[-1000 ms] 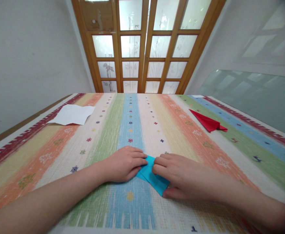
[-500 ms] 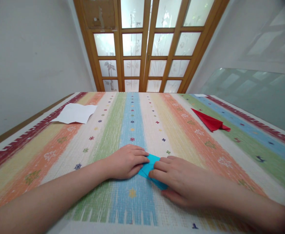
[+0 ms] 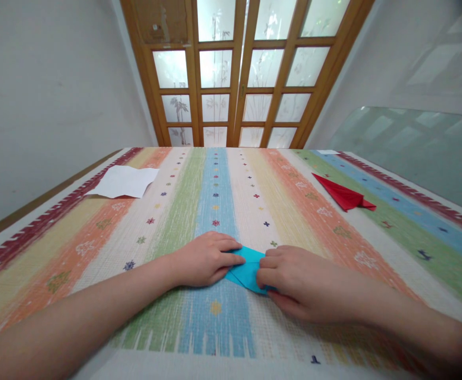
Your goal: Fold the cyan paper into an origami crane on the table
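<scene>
Pressing blue folded paper (image 3: pixel 247 267) flat; long axis left-right, both hands.

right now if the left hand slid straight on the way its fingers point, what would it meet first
The left hand points rightward across the blue folded paper it presses. Sliding on, it would likely meet the fingers of the right hand first, which rest on the same paper; the gap between them looks small.

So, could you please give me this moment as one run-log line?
left hand: pressing blue folded paper | right hand: pinching its right edge | surface: striped tablecloth | aside: red folded paper, white paper sheet
</scene>
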`<state>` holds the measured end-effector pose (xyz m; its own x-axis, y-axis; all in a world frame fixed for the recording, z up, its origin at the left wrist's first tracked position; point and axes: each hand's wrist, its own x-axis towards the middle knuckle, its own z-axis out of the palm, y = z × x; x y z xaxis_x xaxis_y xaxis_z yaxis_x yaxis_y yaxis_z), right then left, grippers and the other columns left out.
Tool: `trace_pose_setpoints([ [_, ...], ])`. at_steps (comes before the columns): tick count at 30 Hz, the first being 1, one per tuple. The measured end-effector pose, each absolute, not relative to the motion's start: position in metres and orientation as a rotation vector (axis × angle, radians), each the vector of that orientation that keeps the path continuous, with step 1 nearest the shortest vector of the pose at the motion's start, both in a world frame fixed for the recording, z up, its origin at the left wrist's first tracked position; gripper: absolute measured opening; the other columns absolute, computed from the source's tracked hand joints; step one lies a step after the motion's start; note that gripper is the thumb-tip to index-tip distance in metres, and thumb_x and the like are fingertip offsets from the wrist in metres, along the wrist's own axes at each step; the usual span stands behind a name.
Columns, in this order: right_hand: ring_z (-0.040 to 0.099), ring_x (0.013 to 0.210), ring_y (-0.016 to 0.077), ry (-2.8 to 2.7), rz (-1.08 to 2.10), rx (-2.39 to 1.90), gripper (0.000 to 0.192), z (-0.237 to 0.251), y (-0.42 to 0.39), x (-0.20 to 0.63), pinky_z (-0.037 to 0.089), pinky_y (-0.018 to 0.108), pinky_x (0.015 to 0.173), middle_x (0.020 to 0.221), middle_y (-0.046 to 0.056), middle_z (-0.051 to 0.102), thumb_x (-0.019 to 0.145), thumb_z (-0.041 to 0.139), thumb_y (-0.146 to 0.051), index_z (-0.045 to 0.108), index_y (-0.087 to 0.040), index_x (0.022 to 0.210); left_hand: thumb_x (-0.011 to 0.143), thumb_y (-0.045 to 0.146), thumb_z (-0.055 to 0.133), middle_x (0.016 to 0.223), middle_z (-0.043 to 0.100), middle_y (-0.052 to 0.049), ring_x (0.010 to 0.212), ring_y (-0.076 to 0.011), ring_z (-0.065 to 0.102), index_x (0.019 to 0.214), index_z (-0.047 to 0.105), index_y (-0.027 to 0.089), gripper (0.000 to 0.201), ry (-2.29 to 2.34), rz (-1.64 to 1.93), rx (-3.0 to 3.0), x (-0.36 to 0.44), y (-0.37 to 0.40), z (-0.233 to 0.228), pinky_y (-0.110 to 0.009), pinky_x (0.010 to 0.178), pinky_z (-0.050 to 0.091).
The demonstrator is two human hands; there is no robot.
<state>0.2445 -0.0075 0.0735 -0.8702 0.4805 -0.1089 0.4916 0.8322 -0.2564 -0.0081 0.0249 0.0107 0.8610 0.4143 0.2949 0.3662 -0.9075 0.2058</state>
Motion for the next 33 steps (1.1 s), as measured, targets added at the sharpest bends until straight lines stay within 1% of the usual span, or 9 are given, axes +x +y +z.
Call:
trace_pose_setpoints([
  [2, 0.057, 0.07, 0.0178, 2.924, -0.463, 0.811, 0.011, 0.076, -0.003, 0.245, 0.04, 0.029, 0.068, 0.076, 0.004, 0.065, 0.086, 0.056, -0.018, 0.065, -0.019, 0.078, 0.096, 0.024, 0.054, 0.123, 0.067, -0.01, 0.115, -0.0262, 0.062, 0.12, 0.067, 0.024, 0.027, 0.592, 0.503, 2.905, -0.008, 0.026, 0.011, -0.044, 0.1, 0.047],
  [4, 0.057, 0.07, 0.0169, 2.917, -0.508, 0.86, 0.01, 0.075, 0.001, 0.243, 0.039, 0.028, 0.067, 0.077, 0.004, 0.065, 0.085, 0.056, -0.017, 0.064, -0.018, 0.078, 0.096, 0.023, 0.054, 0.123, 0.067, -0.01, 0.115, -0.0262, 0.062, 0.12, 0.066, 0.024, 0.028, 0.554, 0.49, 2.918, -0.009, 0.026, 0.01, -0.044, 0.1, 0.046],
  [8, 0.059, 0.072, 0.0165, 2.971, -0.534, 1.014, 0.012, 0.06, 0.008, 0.24, 0.04, 0.026, 0.067, 0.081, 0.004, 0.067, 0.087, 0.054, -0.015, 0.065, -0.018, 0.084, 0.095, 0.021, 0.053, 0.123, 0.068, -0.01, 0.115, -0.0261, 0.061, 0.119, 0.067, 0.024, 0.027, 0.514, 0.48, 2.901, -0.008, 0.027, 0.011, -0.044, 0.101, 0.046],
  [13, 0.062, 0.082, 0.0177, 3.037, -0.561, 1.102, 0.017, 0.036, 0.016, 0.237, 0.042, 0.027, 0.074, 0.089, 0.006, 0.069, 0.095, 0.051, -0.02, 0.068, -0.017, 0.094, 0.095, 0.019, 0.052, 0.119, 0.069, -0.009, 0.114, -0.0246, 0.062, 0.113, 0.067, 0.02, 0.024, 0.549, 0.492, 2.809, -0.007, 0.027, 0.012, -0.041, 0.101, 0.045],
  [16, 0.062, 0.084, 0.0184, 3.081, -0.541, 1.111, 0.017, 0.026, 0.019, 0.236, 0.042, 0.028, 0.075, 0.091, 0.007, 0.069, 0.097, 0.053, -0.022, 0.069, -0.017, 0.097, 0.094, 0.02, 0.052, 0.115, 0.07, -0.008, 0.111, -0.0241, 0.063, 0.11, 0.066, 0.021, 0.022, 0.575, 0.501, 2.762, -0.007, 0.027, 0.012, -0.04, 0.099, 0.047],
  [19, 0.06, 0.081, 0.0178, 3.113, -0.504, 1.1, 0.017, 0.019, 0.021, 0.236, 0.041, 0.028, 0.072, 0.088, 0.006, 0.067, 0.097, 0.054, -0.024, 0.069, -0.017, 0.093, 0.093, 0.017, 0.051, 0.116, 0.07, -0.007, 0.112, -0.0237, 0.062, 0.116, 0.065, 0.023, 0.027, 0.534, 0.5, 2.764, -0.008, 0.028, 0.011, -0.041, 0.099, 0.046],
  [23, 0.059, 0.08, 0.0178, 3.15, -0.477, 1.072, 0.015, 0.013, 0.025, 0.239, 0.04, 0.028, 0.07, 0.087, 0.006, 0.065, 0.097, 0.055, -0.024, 0.068, -0.018, 0.095, 0.09, 0.013, 0.053, 0.125, 0.068, -0.007, 0.118, -0.0257, 0.059, 0.124, 0.064, 0.028, 0.039, 0.49, 0.499, 2.832, -0.009, 0.029, 0.007, -0.044, 0.102, 0.044],
  [29, 0.058, 0.083, 0.0188, 3.178, -0.453, 1.003, 0.015, 0.011, 0.036, 0.249, 0.041, 0.03, 0.073, 0.088, 0.006, 0.064, 0.098, 0.052, -0.026, 0.065, -0.018, 0.099, 0.091, 0.02, 0.055, 0.131, 0.062, -0.008, 0.121, -0.027, 0.056, 0.118, 0.068, 0.027, 0.031, 0.505, 0.441, 2.935, -0.01, 0.027, 0.008, -0.046, 0.104, 0.043],
  [33, 0.057, 0.082, 0.0183, 3.193, -0.438, 1.011, 0.014, 0.009, 0.039, 0.251, 0.041, 0.03, 0.073, 0.087, 0.005, 0.064, 0.098, 0.052, -0.025, 0.064, -0.018, 0.098, 0.095, 0.032, 0.054, 0.124, 0.066, -0.01, 0.119, -0.029, 0.056, 0.116, 0.067, 0.022, 0.026, 0.505, 0.416, 3.025, -0.005, 0.016, 0.015, -0.047, 0.102, 0.042],
])
